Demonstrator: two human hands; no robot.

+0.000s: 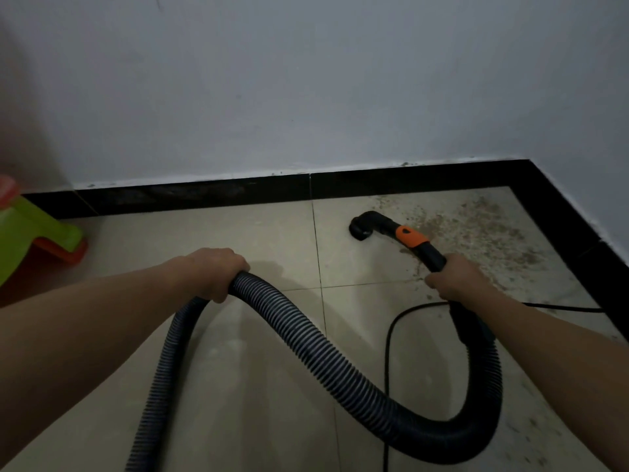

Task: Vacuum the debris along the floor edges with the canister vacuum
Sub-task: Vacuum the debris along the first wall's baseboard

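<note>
Two hands: left hand (pixel 218 272) curled tight round one ribbed hose (pixel 306 330); right hand (pixel 452 280) gripping one nozzle wand (pixel 410 236).

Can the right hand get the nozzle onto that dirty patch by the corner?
Probably yes. The right hand grips the vacuum handle, its nozzle rests on the floor right beside the dirt, and nothing lies between them.
</note>
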